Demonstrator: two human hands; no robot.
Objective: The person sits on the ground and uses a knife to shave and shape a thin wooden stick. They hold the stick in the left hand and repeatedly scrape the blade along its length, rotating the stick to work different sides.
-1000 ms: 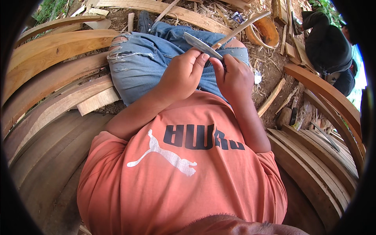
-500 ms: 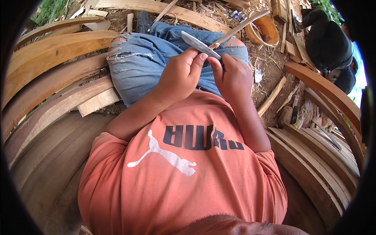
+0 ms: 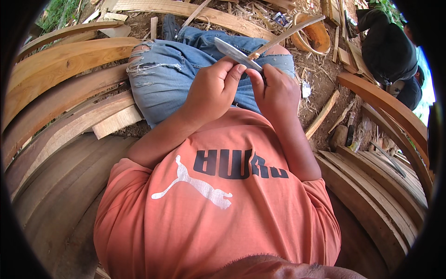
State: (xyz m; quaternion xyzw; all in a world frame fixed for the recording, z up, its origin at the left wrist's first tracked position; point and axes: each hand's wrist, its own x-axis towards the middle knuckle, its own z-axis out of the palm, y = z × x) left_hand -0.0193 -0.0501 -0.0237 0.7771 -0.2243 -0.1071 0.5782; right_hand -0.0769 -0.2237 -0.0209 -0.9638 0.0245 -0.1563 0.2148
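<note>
Over my lap, a knife (image 3: 236,54) lies slantwise with its grey blade pointing up and left. My right hand (image 3: 281,93) is closed at the blade's lower right end; the handle is hidden in the fist. A thin wooden stick (image 3: 290,35) runs from the upper right down to the blade, with a pale, freshly cut spot where they meet. In line with the stick's near end, my left hand (image 3: 211,90) is closed round it, though its fingers hide the grip. Both thumbs press together near the back of the blade.
A yellowish hollow container (image 3: 316,35) lies on the ground beyond my right knee. Curved planks (image 3: 69,53) are stacked to my left, with more boards (image 3: 367,186) at my right. Wood shavings litter the dirt. A person in dark clothes (image 3: 390,46) is at the far right.
The stick's far end has shifted slightly right and down. The blade has moved a little along the stick toward me, and more of the pale cut spot shows. Both hands stay nearly in place.
</note>
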